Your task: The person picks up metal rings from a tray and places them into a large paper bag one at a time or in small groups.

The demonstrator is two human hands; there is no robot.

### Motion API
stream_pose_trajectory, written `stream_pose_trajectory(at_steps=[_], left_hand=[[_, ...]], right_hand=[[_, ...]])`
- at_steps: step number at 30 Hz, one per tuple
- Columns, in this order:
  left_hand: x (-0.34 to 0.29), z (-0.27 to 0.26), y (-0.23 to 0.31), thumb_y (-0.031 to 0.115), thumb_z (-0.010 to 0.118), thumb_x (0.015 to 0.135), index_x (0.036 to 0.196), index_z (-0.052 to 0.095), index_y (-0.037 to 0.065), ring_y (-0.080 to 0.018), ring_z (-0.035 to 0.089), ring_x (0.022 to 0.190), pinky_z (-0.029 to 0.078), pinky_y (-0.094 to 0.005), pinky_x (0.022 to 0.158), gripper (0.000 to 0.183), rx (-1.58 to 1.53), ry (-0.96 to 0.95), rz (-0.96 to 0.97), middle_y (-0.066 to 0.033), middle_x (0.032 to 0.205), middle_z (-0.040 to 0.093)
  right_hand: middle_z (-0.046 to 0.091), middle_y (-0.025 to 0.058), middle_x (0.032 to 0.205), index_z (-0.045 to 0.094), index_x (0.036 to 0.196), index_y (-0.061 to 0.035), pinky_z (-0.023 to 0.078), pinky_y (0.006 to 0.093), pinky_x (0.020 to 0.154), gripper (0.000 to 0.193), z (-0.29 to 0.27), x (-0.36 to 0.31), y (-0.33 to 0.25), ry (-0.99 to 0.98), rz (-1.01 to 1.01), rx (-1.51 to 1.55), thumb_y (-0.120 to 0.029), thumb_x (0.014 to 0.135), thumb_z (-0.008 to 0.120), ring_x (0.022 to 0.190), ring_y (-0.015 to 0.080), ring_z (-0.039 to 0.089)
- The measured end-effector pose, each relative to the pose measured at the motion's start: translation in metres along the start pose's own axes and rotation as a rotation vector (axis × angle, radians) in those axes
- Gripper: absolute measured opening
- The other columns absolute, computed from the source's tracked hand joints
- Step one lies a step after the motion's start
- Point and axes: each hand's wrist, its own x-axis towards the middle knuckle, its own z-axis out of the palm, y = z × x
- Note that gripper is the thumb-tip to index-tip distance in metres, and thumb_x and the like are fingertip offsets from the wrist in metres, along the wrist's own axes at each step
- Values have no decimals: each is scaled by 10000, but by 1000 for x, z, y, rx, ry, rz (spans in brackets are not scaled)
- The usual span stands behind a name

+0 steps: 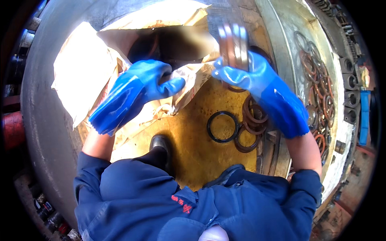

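Both of my hands wear blue rubber gloves. My left hand (152,82) is closed on the crumpled rim of a large paper sack (82,66), whose mouth gapes toward the far side. Inside the sack it is dark; a dark curved shape shows there, but I cannot tell its kind. My right hand (247,74) grips a stack of brown and shiny ring seals (233,52), raised beside the sack mouth and blurred by motion. Below that hand lie several brown ring seals (252,130), overlapping. A glossy black ring seal (222,140) rests just left of them.
A worn yellow surface (185,160) lies under the loose rings, with my dark shoe (161,146) on it. Along the right runs a metal tray (287,52) holding many brown and black rings (327,106). Beyond it stand dark blocks with round holes (350,82) and a blue bar (365,116).
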Motion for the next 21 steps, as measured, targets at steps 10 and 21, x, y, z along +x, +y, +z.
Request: stream_pose_trajectory(at_steps=[10,21], left_hand=[[-3,5,-16,345,747,892,1068,793,48,-364,727,759,596,-409,706,348,-81,-209,205,-206,903,742],[2,13,-19,425,726,895,1050,779,37,-406,723,797,583,-461,752,421,-235,-219,59,-217,885,736]], right_hand=[[770,124,1120,741,1223,-20,583,390,955,393,83,105,-11,-357,-101,-233,-239,912,843,1004,236,739],[762,161,923,758,1060,-13,547,393,810,296,108,121,21,-159,145,-571,-258,901,803,864,214,709]])
